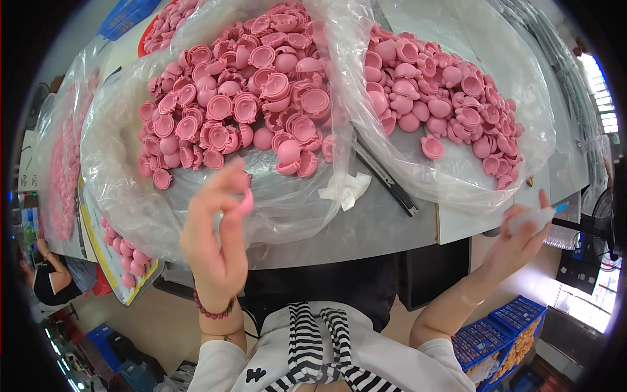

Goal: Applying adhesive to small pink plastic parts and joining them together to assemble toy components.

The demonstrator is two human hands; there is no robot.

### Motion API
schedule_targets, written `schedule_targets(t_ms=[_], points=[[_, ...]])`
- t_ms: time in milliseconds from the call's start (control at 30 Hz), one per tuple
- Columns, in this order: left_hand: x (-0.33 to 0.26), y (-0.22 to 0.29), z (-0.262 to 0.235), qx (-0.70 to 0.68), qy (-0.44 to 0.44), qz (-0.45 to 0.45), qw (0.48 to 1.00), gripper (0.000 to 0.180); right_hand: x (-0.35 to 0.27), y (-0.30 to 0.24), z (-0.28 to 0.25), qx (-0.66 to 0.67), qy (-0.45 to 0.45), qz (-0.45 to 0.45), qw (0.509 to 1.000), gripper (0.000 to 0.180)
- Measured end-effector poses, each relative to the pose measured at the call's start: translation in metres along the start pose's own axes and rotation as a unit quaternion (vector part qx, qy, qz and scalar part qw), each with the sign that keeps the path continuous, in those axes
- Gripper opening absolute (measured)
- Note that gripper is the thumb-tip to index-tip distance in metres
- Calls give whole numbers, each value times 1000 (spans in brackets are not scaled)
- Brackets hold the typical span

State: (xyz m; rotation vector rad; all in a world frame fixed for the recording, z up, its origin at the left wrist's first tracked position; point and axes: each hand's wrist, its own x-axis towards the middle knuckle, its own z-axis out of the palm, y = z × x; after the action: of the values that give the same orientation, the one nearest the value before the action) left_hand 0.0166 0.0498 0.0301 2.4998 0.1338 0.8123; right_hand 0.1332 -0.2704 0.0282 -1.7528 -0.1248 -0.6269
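Note:
My left hand [215,238] is raised over the near edge of the left plastic bag, its fingers pinching a small pink plastic shell piece [245,203]. The fingers partly hide that piece. Off to the right, my right hand [508,251] grips a small whitish squeeze bottle [532,221] with a blue tip, held near the table's right edge. Beyond my left hand lies a large heap of pink cup-shaped half shells [245,108] on the open clear bag [124,196]. A second heap of similar pink shells [431,98] rests in another clear bag to the right.
Between the bags lie a black box cutter [384,171] and a crumpled white tissue [346,191]. Pink balls [127,255] sit on a yellow-edged tray at left. A blue bin [127,18] stands far left. Blue crates [499,333] are on the floor at right. Another person [55,277] works at far left.

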Motion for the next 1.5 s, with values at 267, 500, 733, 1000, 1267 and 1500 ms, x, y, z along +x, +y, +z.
schedule_targets(t_ms=[267, 500, 733, 1000, 1267, 1500], points=[[-25, 45, 18, -499, -224, -154, 823, 38, -90, -60, 75, 389, -358, 161, 833, 44], [-35, 36, 33, -678, -159, -176, 696, 46, -100, -44, 76, 360, -371, 98, 850, 48], [-35, 41, 24, -636, -227, -200, 710, 51, -80, -46, 74, 299, -193, -40, 934, 43], [-41, 40, 26, -689, -162, -210, 674, 39, -84, -59, 73, 196, -200, -181, 943, 60], [-40, 41, 25, -676, -163, -196, 691, 40, -88, -64, 76, 174, -181, -156, 955, 59], [-39, 42, 23, -669, -168, -203, 695, 40, -88, -64, 79, 166, -187, -157, 955, 60]])
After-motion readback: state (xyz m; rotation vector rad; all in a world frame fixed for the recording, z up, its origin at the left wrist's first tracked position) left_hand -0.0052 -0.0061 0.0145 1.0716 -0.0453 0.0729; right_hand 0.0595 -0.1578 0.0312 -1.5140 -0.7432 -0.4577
